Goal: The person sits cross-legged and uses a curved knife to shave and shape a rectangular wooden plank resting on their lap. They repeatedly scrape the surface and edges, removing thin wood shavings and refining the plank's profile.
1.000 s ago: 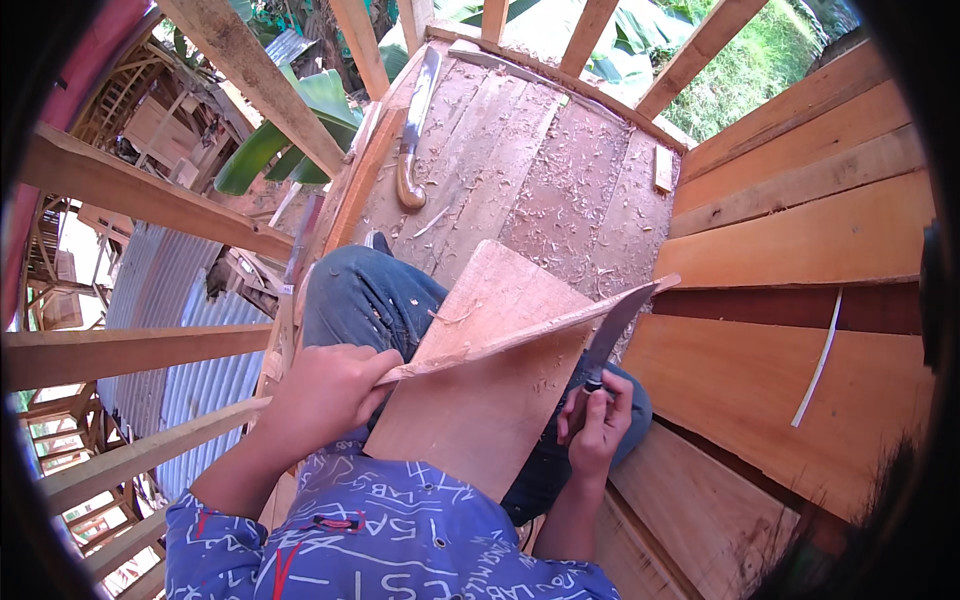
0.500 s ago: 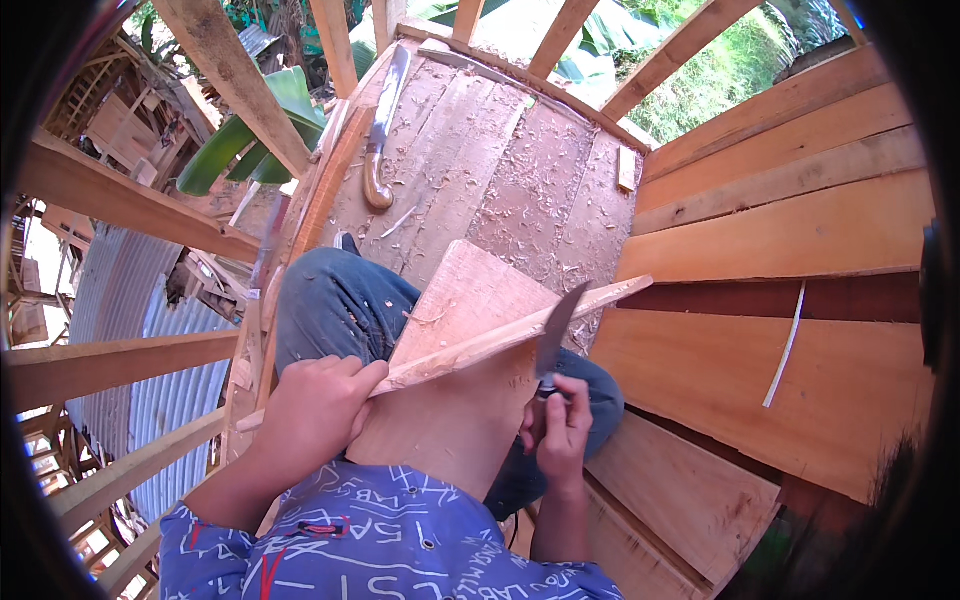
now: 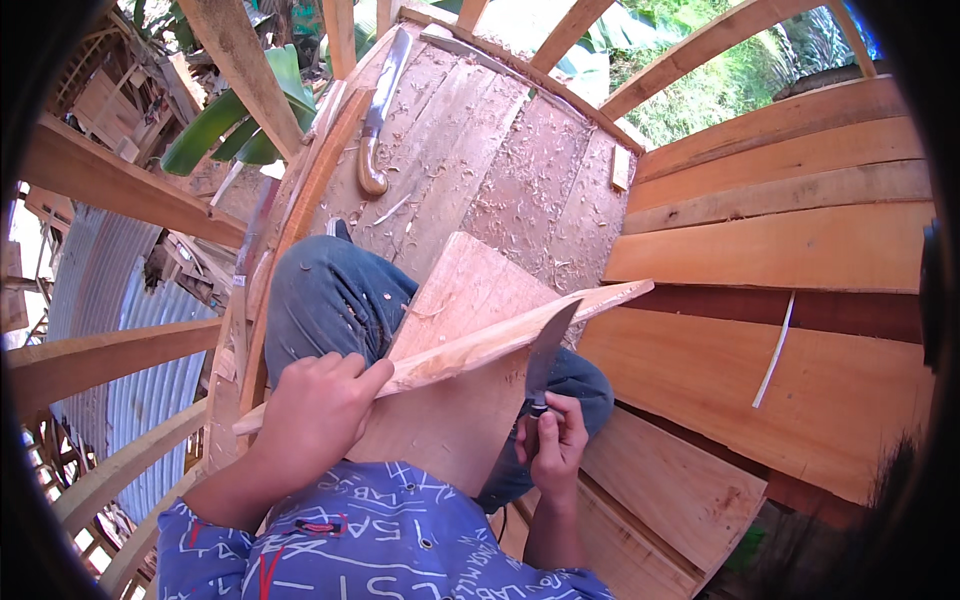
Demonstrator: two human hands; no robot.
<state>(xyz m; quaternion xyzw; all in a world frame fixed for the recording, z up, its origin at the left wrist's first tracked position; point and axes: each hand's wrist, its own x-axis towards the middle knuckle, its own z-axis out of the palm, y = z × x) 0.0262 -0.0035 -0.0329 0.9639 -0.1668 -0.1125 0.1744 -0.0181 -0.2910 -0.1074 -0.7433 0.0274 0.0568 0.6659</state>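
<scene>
A long, pale wooden strip (image 3: 470,345) lies slanted across my lap, its far end pointing up and to the right. My left hand (image 3: 325,400) is closed around the strip near its lower left end. In my right hand (image 3: 556,445) is a knife (image 3: 546,350) with a dark handle and a broad, curved blade. The blade crosses the strip's right part; whether its edge touches the wood I cannot tell. Under the strip, a wide flat board (image 3: 465,285) rests on my legs, with a curled shaving on it.
A machete (image 3: 379,120) with a brown handle lies on the shaving-strewn plank floor (image 3: 500,150) ahead. At the right rise wooden boards (image 3: 760,350), with a thin pale sliver (image 3: 773,350) against them. Slatted railing (image 3: 130,180) stands at the left, beyond it corrugated sheets (image 3: 150,340).
The knife has come slightly down toward me and left along with my right hand. My left hand keeps its hold on the wooden strip. The whole view has shifted a little.
</scene>
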